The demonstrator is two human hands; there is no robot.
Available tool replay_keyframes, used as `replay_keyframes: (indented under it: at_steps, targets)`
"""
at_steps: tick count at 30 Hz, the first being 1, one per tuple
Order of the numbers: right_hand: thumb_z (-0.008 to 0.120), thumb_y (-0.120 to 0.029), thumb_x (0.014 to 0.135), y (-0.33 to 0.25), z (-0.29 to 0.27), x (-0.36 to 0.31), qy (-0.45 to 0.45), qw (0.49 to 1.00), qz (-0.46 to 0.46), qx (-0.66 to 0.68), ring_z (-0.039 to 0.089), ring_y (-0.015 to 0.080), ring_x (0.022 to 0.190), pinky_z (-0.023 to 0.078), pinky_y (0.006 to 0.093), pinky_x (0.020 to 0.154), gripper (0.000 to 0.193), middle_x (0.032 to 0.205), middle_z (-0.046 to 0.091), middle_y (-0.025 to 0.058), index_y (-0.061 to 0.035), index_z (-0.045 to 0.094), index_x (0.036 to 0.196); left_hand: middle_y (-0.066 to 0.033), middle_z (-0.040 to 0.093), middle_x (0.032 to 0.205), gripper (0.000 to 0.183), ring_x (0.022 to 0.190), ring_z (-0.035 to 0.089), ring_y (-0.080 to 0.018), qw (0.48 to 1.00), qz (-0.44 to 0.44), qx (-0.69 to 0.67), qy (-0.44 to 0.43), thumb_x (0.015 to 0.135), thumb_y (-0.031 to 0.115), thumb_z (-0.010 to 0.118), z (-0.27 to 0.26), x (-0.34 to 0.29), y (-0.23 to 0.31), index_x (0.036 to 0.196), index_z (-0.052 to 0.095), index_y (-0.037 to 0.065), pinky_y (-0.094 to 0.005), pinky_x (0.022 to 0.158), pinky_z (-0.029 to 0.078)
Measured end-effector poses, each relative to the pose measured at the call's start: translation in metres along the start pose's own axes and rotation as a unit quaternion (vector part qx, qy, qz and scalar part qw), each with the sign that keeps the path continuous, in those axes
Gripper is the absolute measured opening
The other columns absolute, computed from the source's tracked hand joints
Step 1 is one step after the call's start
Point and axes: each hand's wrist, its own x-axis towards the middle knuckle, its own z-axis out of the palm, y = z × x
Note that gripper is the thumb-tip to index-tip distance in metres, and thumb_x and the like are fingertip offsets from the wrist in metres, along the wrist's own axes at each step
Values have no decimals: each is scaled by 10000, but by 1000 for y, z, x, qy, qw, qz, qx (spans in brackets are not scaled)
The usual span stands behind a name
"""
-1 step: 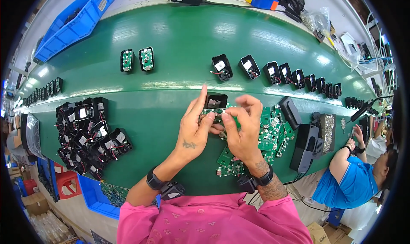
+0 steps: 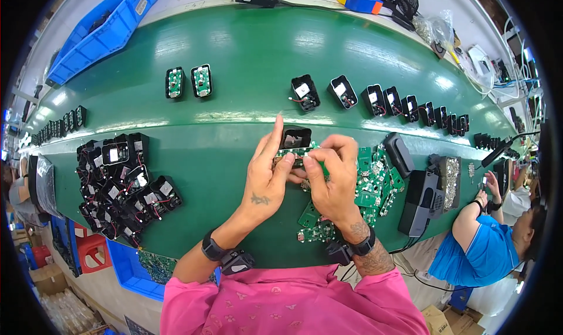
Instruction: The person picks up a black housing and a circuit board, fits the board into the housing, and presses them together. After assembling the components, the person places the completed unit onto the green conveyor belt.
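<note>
My left hand (image 2: 264, 182) and my right hand (image 2: 333, 185) meet in front of me over the green work surface. Between their thumbs and fingers they pinch a small green circuit board (image 2: 298, 151), partly covered by the fingertips. The left index finger points up and away. Just past the board is an open black plastic case (image 2: 297, 137), its lower part hidden by the hands and board; whether the two touch I cannot tell. Beside and beneath my right hand lies a loose pile of green circuit boards (image 2: 369, 185).
Black cases with wires (image 2: 114, 188) are heaped at left. Two cases holding boards (image 2: 201, 81) stand farther off, and a row of open cases (image 2: 373, 99) runs right. A dark grey device (image 2: 417, 203) and a tray of small metal parts (image 2: 450, 182) sit near a co-worker (image 2: 484, 247).
The fingers of my right hand have shifted very slightly inward on the circuit board. Nearly everything else stays in place.
</note>
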Motion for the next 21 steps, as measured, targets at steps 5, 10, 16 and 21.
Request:
replay_keyframes:
  at_steps: [5,10,16,21]
  targets:
    - [670,-31,871,-6,-6,5,-93,990,21,108,567,211,599,441,319,551,49,717,594,90,0,633,880,-146,439,1354,569,837,620,-141,992,69,101,-6,1002,0,452,-3,-4,-4,1544,290,56,-257,667,580]
    - [665,-13,852,-5,-14,8,-126,985,34,109,569,224,566,440,340,531,32,694,604,78,-6,634,850,-161,440,1352,568,845,598,-135,981,127,148,12,1002,11,469,3,-5,-7,1542,297,48,-247,628,549]
    - [667,-29,849,0,-12,7,-151,983,-33,102,599,241,593,457,348,542,47,714,620,93,1,630,855,-159,436,1354,589,822,568,-129,970,150,190,-9,995,3,480,-3,-2,-7,1548,281,47,-243,593,522]
    - [656,-48,862,-5,-15,7,-149,981,34,121,609,253,587,468,354,536,66,707,625,110,2,619,840,-153,443,1375,583,785,563,-117,983,98,153,-8,993,17,479,0,-6,-3,1542,283,24,-235,579,506]
